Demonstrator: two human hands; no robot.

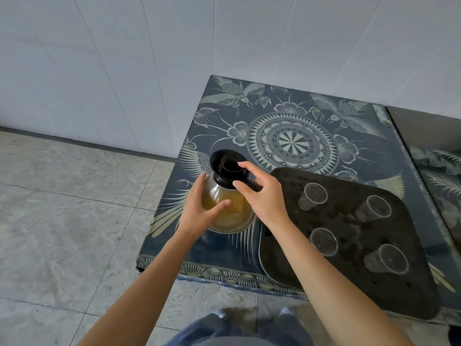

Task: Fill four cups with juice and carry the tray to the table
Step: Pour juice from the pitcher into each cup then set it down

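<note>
A glass jug (225, 211) of amber juice with a black lid (228, 166) stands on the patterned dark table (291, 141), near its front left corner. My left hand (202, 208) wraps the jug's left side, thumb across the glass. My right hand (262, 193) reaches over the black handle, fingers at the lid and handle. Right of the jug lies a dark tray (282, 258) with several clear plastic cups, all looking empty: back left (313, 196), back right (374, 208), front left (324, 242), front right (388, 262).
White wall panels (149, 58) rise behind and left of the table. Grey tiled floor (62, 221) spreads to the left and front. A second dark surface (439, 151) adjoins the table on the right. My legs in blue trousers (237, 333) stand at the table's front edge.
</note>
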